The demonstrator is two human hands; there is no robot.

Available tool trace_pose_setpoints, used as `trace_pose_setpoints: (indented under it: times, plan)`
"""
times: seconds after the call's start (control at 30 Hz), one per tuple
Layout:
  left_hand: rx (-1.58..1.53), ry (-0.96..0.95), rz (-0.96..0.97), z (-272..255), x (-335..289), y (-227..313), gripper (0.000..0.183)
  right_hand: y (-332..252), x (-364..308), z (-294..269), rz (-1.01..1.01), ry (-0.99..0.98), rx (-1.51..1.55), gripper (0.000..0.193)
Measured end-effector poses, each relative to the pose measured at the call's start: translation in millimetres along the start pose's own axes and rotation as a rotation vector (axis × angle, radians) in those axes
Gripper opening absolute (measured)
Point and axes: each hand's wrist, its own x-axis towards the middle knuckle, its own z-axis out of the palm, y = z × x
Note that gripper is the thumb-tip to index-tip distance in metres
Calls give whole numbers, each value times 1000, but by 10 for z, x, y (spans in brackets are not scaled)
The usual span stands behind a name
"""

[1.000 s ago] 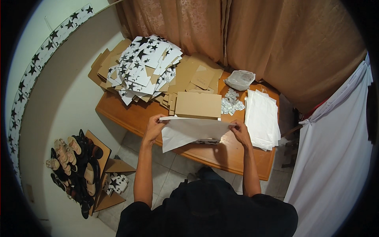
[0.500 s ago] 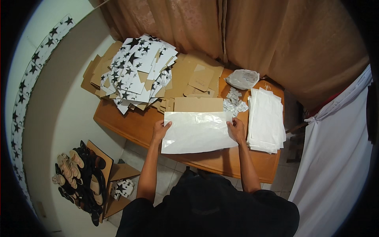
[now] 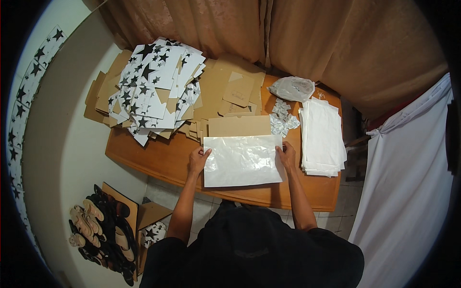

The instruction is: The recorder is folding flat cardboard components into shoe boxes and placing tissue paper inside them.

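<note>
Between my two hands a glossy white sheet is stretched out over the near part of the table, its surface slightly wrinkled and catching the light. My left hand pinches its left edge with the thumb on top. On the opposite edge my right hand is closed in a similar pinch. Just beyond the sheet lies a plain brown cardboard piece, whose near side the sheet hides. Crumpled paper scraps sit past my right hand, beside a stack of white sheets.
A large pile of star-printed cardboard pieces covers the wooden table's far left, with flat brown cardboard beside it. A clear plastic bag rests at the back right. Shoes hang on a rack at lower left.
The view has shifted a little. The sheet's glare has changed, and its side edges look straighter and closer together. Both hands keep their pinch on it.
</note>
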Motion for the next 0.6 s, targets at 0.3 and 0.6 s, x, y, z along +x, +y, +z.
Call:
trace_pose_setpoints:
  times: [0.3, 0.6]
  plan:
    - [393, -64, 662, 213, -520, 570, 39, -891, -694, 184, -408, -118, -430, 51]
    - [663, -290, 563, 614, -558, 426, 67, -520, -908, 889, -314, -219, -790, 78]
